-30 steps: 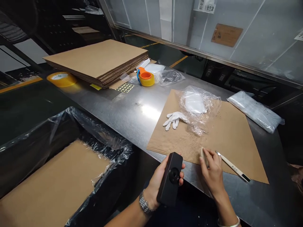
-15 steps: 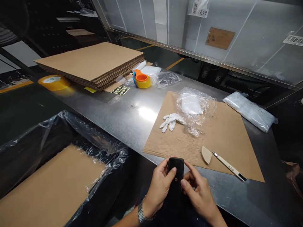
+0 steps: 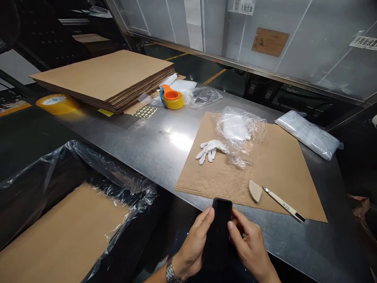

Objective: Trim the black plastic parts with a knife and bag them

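Observation:
A black, rounded rectangular piece shaped like a phone case (image 3: 223,212) is held between my hands in front of the table's near edge. My left hand (image 3: 192,243) grips its left side, with the thumb along the edge. On the other side, my right hand (image 3: 249,243) pinches the right edge between thumb and fingers. The lower part of the piece blends into the dark background. Beyond it, a beige wedge-shaped pad (image 3: 255,191) and a craft knife (image 3: 283,204) marked A26 lie on a cardboard sheet (image 3: 279,157).
On the cardboard are a white glove (image 3: 211,151) and crumpled clear plastic (image 3: 242,151). A bagged bundle (image 3: 309,134) lies at right. Orange tape dispenser (image 3: 172,97), tape roll (image 3: 57,103) and cardboard stack (image 3: 108,74) sit further back. A plastic-lined bin (image 3: 70,157) stands left.
The black piece has turned, so its rimmed, recessed face shows now instead of the face with a small hole. My left thumb has moved from its face to its edge. The view shifted slightly.

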Demonstrator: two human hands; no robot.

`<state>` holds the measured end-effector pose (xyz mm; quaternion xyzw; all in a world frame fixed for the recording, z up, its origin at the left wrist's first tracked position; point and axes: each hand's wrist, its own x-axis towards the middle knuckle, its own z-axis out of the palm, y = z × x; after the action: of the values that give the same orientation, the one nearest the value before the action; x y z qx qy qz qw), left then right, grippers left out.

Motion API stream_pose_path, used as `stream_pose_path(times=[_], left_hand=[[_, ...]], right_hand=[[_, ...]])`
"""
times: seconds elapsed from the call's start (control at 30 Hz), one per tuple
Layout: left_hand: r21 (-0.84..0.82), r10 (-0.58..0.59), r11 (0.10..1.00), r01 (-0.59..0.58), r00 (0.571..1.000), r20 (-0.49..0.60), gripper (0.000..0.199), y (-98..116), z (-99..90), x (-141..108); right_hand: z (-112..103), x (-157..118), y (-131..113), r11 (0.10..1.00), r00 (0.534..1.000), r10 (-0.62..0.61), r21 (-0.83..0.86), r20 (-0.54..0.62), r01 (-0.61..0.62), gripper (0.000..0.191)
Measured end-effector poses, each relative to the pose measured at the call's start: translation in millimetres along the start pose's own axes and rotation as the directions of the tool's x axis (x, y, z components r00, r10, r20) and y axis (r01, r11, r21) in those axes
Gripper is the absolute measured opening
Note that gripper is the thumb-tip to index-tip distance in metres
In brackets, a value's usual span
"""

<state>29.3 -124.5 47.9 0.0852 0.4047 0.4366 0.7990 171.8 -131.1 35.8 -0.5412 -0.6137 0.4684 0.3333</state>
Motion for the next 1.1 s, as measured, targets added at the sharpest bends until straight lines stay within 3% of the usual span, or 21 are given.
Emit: stream_pose_path(times=[0.13, 0.23, 0.43, 0.6, 0.83, 1.1], left_hand=[[0.033, -0.083, 0.996, 0.082, 0.995, 0.052, 0.032, 3.1, -1.0, -2.2], [0.089, -0.131, 0.989, 0.119, 0.981, 0.144, 0.037, 4.0, -2.7, -4.9], [0.088, -0.244, 0.97, 0.229, 0.929, 0.277, 0.038, 1.6, -4.5, -12.8], [0.137, -0.213, 0.974, 0.179, 0.932, 0.295, 0.038, -0.3, -5.7, -13.8], [0.22, -0.144, 0.974, 0.061, 0.914, 0.38, 0.037, 0.3, -9.0, -14.0], [0.248, -0.148, 0.967, 0.055, 0.915, 0.376, 0.038, -5.3, -13.1, -14.7]], right_hand=[[-7.9, 1.1, -5.3, 0.983, 0.982, -0.136, -0.14, -0.132, 0.118, 0.023], [-15.9, 5.1, -8.8, 0.973, 0.955, -0.21, -0.137, -0.207, 0.185, 0.018], [-30.8, 13.6, -17.1, 0.967, 0.972, -0.236, 0.099, 0.02, 0.233, 0.013], [-36.4, 14.4, -21.4, 0.969, 0.969, -0.198, 0.18, 0.147, 0.17, 0.013], [-36.6, 14.0, -21.3, 0.956, 0.954, -0.252, 0.192, 0.161, 0.22, 0.008], [-31.5, 11.4, -15.9, 0.95, 0.967, -0.227, 0.244, 0.114, 0.194, 0.005]])
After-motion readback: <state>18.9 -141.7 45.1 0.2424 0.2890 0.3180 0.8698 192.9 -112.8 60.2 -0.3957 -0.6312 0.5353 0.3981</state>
